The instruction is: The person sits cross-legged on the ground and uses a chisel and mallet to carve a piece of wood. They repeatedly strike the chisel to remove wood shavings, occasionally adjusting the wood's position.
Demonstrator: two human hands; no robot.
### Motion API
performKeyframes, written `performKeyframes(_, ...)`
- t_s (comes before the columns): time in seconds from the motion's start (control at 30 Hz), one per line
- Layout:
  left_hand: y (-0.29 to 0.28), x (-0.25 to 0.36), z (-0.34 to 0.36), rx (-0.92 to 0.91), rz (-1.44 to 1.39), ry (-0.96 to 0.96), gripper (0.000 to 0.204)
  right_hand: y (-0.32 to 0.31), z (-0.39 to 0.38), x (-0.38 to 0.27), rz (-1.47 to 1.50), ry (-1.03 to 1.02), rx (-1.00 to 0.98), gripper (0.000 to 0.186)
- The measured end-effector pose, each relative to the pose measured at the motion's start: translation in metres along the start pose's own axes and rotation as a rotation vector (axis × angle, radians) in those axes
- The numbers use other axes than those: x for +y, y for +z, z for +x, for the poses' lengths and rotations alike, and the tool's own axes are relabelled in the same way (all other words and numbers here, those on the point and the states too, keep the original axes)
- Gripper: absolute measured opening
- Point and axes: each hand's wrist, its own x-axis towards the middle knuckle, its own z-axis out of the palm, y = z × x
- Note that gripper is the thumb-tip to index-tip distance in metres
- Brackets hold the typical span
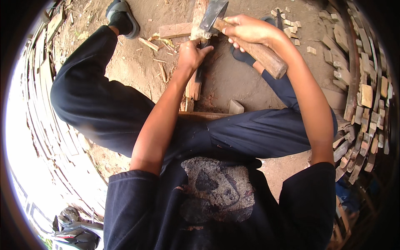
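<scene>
Hatchet (243, 39) in raised right-hand grip (248, 30)

Our left hand (192, 53) grips the upright, splintered wooden stick (197, 25); our right hand (246, 30) holds the wooden-handled steel hatchet (214, 14) against it, above bare dirt ground (233, 79).

Bare dirt ground (227, 79) lies open between the upright wood strip (199, 25) and the stacked wood blocks (358, 96) at its right edge — scattered chips (291, 27) dot the far part
</scene>
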Motion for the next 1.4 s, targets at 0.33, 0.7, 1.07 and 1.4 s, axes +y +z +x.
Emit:
performKeyframes(0.33,0.003,-0.006,0.006,0.0,0.087,0.063,0.048,0.008,0.008,0.013,0.128,-0.087,0.158,0.05)
performKeyframes(0.7,0.008,-0.006,0.004,0.043,0.06,0.121,0.045,0.01,0.0,0.011,0.132,-0.072,0.197,0.052)
performKeyframes(1.07,0.01,-0.008,0.005,0.031,0.084,0.138,0.044,-0.007,-0.008,0.013,0.105,-0.052,0.126,0.055)
performKeyframes(1.4,0.01,-0.008,0.003,0.049,0.102,0.224,0.04,-0.003,-0.016,0.009,0.07,-0.055,0.136,0.06)
